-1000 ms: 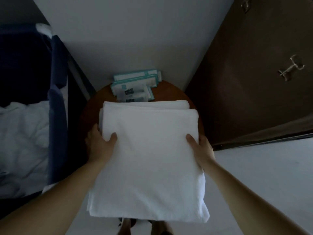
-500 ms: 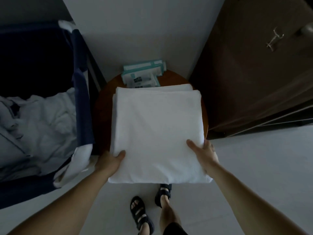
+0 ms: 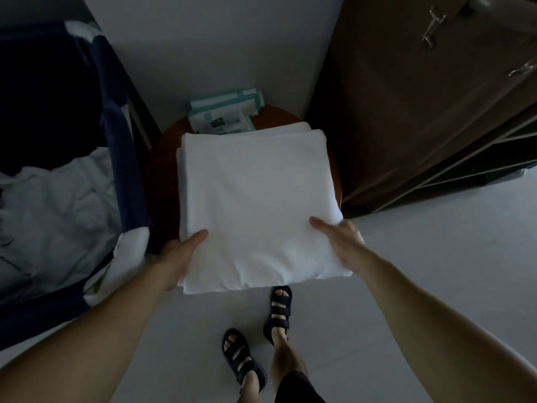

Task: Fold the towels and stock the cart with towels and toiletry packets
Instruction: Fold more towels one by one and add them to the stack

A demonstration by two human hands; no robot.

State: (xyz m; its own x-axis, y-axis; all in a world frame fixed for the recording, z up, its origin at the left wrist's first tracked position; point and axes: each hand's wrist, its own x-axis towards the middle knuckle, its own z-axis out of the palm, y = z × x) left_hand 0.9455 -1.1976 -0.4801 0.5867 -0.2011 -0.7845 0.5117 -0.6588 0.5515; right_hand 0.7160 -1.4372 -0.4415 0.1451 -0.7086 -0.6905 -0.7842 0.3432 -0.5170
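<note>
Closest to you are your own feet in dark strappy sandals (image 3: 278,309) on the pale floor (image 3: 436,257), one foot a bit ahead of the other.

Just above those, both arms reach forward. Your left hand (image 3: 180,254) has its thumb lying on top of the near left corner of the folded white towels (image 3: 255,199), with the other fingers tucked underneath, so it's gripping that corner. Your right hand (image 3: 340,242) does the same on the near right corner, thumb on top, fingers out of sight below.

The towels are a flat, squared-off stack. The near end sticks out past the edge over the floor, and the far end sits over the small round wooden desk (image 3: 157,175). Can't tell whether the stack is resting on the desk or held just off it.

Behind the towels, at the back of the desk against the white wall (image 3: 218,39), there's a little pile of teal-and-white toiletry packets (image 3: 223,114), partly hidden by the towels' far edge.

On your left is the navy fabric cart (image 3: 128,170), right beside the desk, with crumpled white linen (image 3: 58,205) inside. On your right stands a dark brown wardrobe (image 3: 421,112) with metal handles.
</note>
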